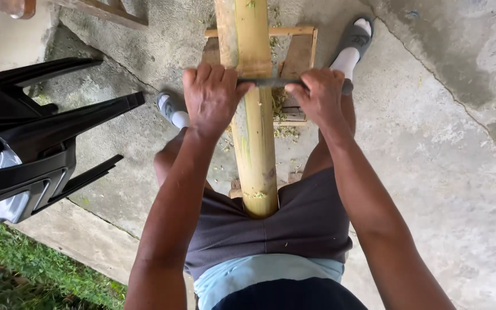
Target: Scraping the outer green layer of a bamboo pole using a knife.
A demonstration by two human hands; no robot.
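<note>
black plastic chair (pixel 35 143): lay tipped on its side at the far left, legs pointing toward the person, well apart from the work; its lower part ran out of the frame.
grass (pixel 24 270): showed only as a strip at the bottom left, past the edge of the concrete floor (pixel 460 161).
left foot (pixel 172 108): in a grey sandal and white sock, planted just left of the pole, likely to brace the stance.
left hand (pixel 212 95): was clamped around one end of the dark metal blade (pixel 268 82), knuckles up, fingers wrapped fully closed.
bamboo pole (pixel 254 115): ran lengthwise between the person's legs, its near end tucked against the grey shorts (pixel 294 224) (probably so the body pinned it), its far end cut off by the top edge.
dark metal blade: lay crosswise on top of the pole, touching it, a hand at each end so both arms could bear on it evenly; its cutting edge could not be made out.
wooden frame (pixel 297 57): sat under the pole, seemingly as a rest; mostly hidden by pole and hands, with green shavings beside it.
right hand (pixel 320 97): was shut tight on the blade's other end, whose tip poked out past the fist.
right foot (pixel 354 40): sandalled, set well forward at the right.
</note>
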